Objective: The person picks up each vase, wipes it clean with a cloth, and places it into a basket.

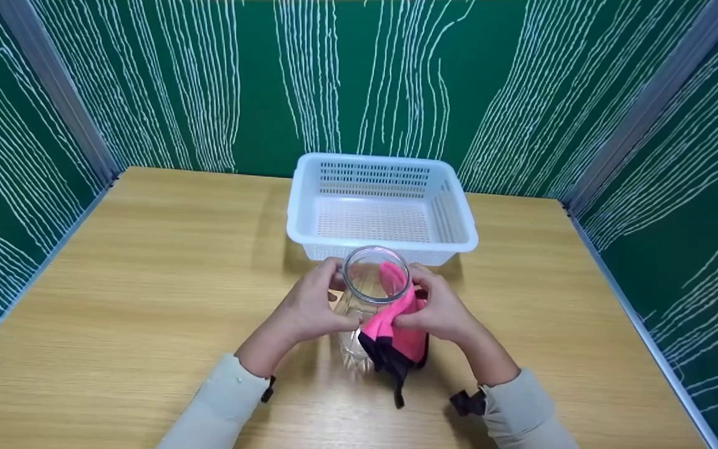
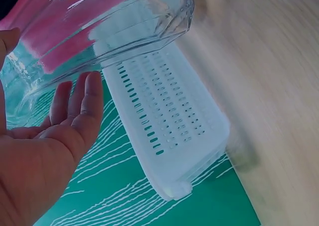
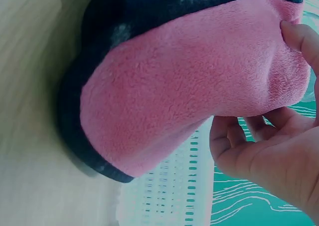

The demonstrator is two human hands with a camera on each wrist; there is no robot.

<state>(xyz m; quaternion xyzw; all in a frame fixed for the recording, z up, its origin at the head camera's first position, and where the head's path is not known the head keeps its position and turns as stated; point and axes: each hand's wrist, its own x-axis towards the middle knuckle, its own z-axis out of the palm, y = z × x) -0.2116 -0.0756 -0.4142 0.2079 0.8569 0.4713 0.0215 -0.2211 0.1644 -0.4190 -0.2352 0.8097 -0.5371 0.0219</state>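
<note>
the clear glass jar (image 1: 359,304) is just off the six o'clock side of the white basket (image 1: 371,221), above the wooden table (image 1: 147,280). the left hand (image 1: 310,310) grips it from nine o'clock, thumb and fingers around its side. at three o'clock the right hand (image 1: 443,312) pinches the dark-edged pink cloth (image 1: 407,340) beside the glass; whether any cloth lies inside, i cannot tell.
</note>
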